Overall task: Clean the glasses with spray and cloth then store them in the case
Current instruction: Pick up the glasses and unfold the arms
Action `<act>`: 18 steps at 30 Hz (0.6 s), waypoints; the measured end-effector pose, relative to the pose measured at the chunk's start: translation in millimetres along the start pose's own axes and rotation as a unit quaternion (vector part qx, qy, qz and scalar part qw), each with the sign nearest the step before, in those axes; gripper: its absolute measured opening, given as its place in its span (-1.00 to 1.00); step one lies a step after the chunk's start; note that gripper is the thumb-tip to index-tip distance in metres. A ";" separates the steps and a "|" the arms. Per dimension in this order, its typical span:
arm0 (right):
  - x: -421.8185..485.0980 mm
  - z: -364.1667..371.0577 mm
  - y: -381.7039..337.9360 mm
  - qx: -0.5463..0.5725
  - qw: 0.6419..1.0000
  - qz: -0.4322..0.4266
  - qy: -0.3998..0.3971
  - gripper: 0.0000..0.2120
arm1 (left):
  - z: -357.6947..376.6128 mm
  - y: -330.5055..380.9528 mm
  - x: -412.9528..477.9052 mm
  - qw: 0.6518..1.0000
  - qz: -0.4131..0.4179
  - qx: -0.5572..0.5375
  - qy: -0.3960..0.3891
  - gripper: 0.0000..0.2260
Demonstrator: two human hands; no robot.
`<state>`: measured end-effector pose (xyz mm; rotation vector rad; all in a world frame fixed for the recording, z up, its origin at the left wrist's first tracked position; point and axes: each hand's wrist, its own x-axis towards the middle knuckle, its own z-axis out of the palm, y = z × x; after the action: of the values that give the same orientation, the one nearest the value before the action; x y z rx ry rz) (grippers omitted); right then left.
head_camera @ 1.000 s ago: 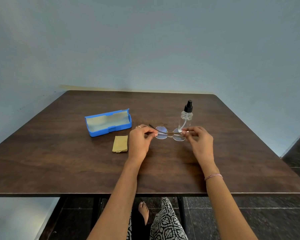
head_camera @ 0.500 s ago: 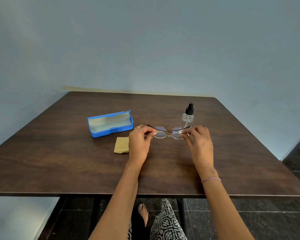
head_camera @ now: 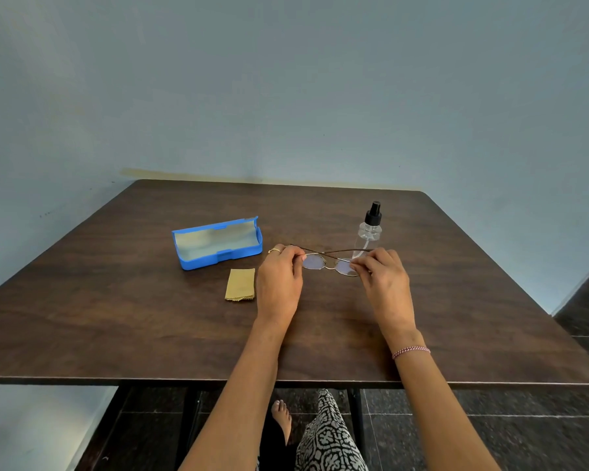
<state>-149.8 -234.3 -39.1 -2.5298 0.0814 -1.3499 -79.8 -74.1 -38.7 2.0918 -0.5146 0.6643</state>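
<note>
Thin gold-rimmed round glasses [head_camera: 330, 264] are held just above the dark wooden table [head_camera: 116, 317], their temple arms crossed behind the lenses. My left hand [head_camera: 279, 283] pinches the frame's left end and my right hand [head_camera: 385, 287] pinches its right end. A clear spray bottle [head_camera: 370, 229] with a black nozzle stands upright just behind my right hand. The blue glasses case [head_camera: 218, 244] lies open to the left. A folded yellow cloth [head_camera: 240, 284] rests in front of the case, beside my left hand.
The table stands against a pale blue wall [head_camera: 286, 96]. Its near edge runs across the lower view, with my patterned clothing [head_camera: 327, 436] and a bare foot [head_camera: 281, 419] on the dark tiled floor below.
The temple arms have swung further apart and now cross above the lenses. Both hands stay on the frame ends. The camera has tipped slightly, so the scene sits a little lower.
</note>
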 end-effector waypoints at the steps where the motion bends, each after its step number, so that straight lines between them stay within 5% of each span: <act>1: -0.2 -0.5 -0.6 -0.004 1.000 -0.007 0.000 -0.96 | 0.6 1.9 -0.2 1.000 0.003 0.017 0.006 -0.94; 18: -1.1 -0.5 -3.2 -0.026 0.999 -0.024 0.010 -0.92 | -3.0 4.0 1.7 0.996 -0.092 -0.015 0.007 -0.94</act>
<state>-151.1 -231.1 -38.8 -2.5771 0.0605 -1.4095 -81.6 -74.0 -33.7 2.0747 -0.3176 0.5602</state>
